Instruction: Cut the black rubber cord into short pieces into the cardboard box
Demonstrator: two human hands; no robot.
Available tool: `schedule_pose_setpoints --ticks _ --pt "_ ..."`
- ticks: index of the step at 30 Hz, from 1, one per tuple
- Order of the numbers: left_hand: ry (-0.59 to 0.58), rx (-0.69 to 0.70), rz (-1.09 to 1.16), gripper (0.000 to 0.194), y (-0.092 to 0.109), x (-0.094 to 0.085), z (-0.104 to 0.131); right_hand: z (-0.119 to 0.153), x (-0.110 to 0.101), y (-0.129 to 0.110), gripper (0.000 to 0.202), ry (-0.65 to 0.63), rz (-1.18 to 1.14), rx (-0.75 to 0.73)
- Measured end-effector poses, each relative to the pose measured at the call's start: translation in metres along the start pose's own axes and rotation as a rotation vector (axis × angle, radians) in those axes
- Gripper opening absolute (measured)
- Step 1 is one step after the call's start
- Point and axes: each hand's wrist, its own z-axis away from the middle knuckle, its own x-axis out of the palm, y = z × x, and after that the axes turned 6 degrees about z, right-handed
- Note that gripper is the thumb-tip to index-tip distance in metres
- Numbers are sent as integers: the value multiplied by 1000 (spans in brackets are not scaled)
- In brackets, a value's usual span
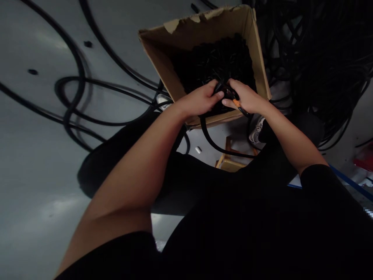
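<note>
Nearest us, two bare forearms over black-clad legs; below them, part of one wooden stool [228, 162] and one shoe [257, 132] on a smooth grey floor [35, 163]. Our left hand [201, 100] and right hand [247, 97], fingers closed, grip one black cable [217, 147] at the near edge of one torn cardboard box [163, 50] filled with black cables. We read no writing. Beyond, loose cables [72, 97] loop across the floor; a tangled heap [320, 50] lies right.

A black cable [217, 146] — orange-marked near its end — loops down from over the cardboard box [163, 58].
</note>
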Motion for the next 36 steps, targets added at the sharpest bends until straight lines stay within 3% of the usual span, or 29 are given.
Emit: schedule_pose_setpoints --ticks 10,19,25,28,31,36 --pt "-32 -41 -165 58 -5 5 -1 -1 5 3 62 9 13 -7" --pt "-65 -151 -210 67 26 -23 4 3 -18 -33 45 30 -30 117" --pt "-109 -236 -220 45 33 -31 6 5 -22 -43 35 41 8 154" --pt "-43 -199 -247 45 32 -34 8 7 -23 -46 32 34 15 159" --pt "24 -158 -201 58 28 -34 10 9 -26 -48 33 32 4 158" --pt "39 -23 -271 66 10 -21 5 13 -29 -43 37 -25 30 178"
